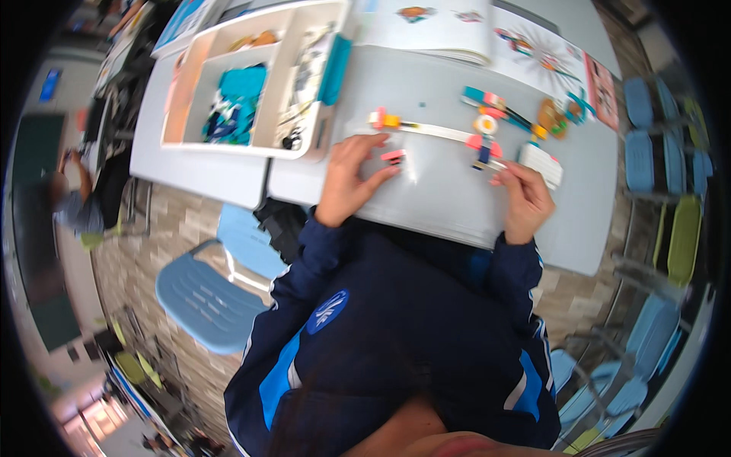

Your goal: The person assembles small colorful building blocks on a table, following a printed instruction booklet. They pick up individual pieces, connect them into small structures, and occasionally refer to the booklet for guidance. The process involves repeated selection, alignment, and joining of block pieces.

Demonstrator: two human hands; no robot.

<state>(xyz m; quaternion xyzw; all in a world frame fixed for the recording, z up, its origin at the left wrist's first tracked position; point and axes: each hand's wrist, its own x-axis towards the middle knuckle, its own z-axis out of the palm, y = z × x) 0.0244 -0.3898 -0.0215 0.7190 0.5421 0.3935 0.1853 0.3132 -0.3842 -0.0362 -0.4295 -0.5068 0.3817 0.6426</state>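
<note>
My left hand rests at the table with thumb and forefinger apart. Just beyond its fingertips lies a small pink-and-black building brick, apparently not gripped. My right hand is closed in a pinch on a small white building piece at the near end of a brick model. This model has a long white beam reaching left to yellow and pink bricks. Pink, white, yellow and dark blue bricks cluster at its right end. Whether the white piece is joined to the model I cannot tell.
A white sorting tray with teal, dark blue and white parts stands at the left. Open booklets lie at the back. Right of the model are a brown-and-green brick figure and a white block. A blue chair stands lower left.
</note>
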